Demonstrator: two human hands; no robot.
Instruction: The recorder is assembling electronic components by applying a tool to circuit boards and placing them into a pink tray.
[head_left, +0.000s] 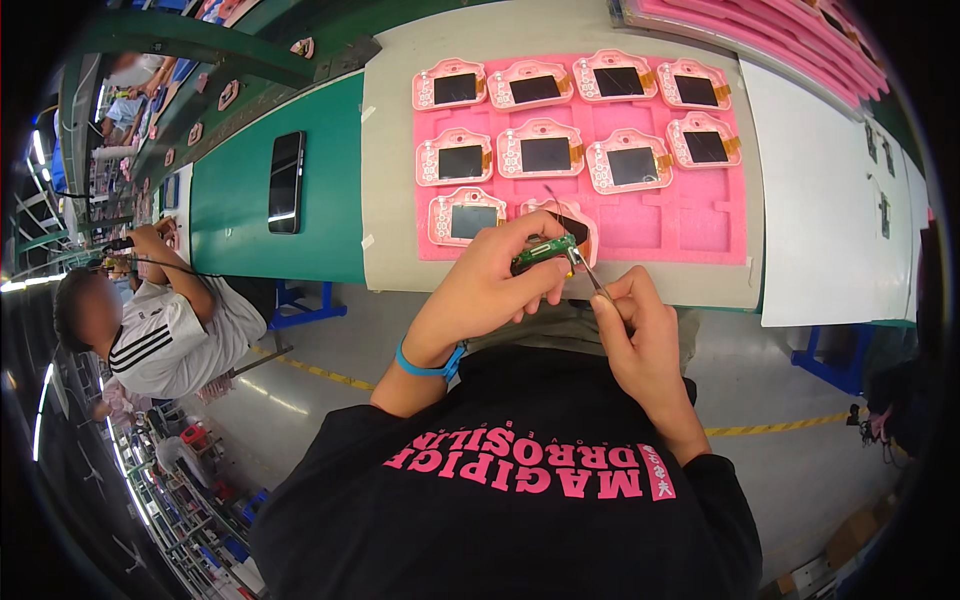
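My left hand (488, 285) pinches a small green circuit board (538, 256) between thumb and fingers, above the near edge of the table. My right hand (640, 322) is closed on metal tweezers (592, 276), whose tips reach the board's right end. Whether the tips grip anything there is too small to tell. Behind the hands lies a pink foam tray (706, 230) with several pink camera-shaped casings (541, 130), each with a dark screen and an orange flat cable. The nearest casing (590, 228) is partly covered by my left hand and the board.
A black smartphone (286, 182) lies on the green mat (232, 190) at the left. Pink trays (790, 40) are stacked at the far right, near a white sheet (810, 210). Another person (175, 335) works at the left, and a blue stand (305, 305) is under the table.
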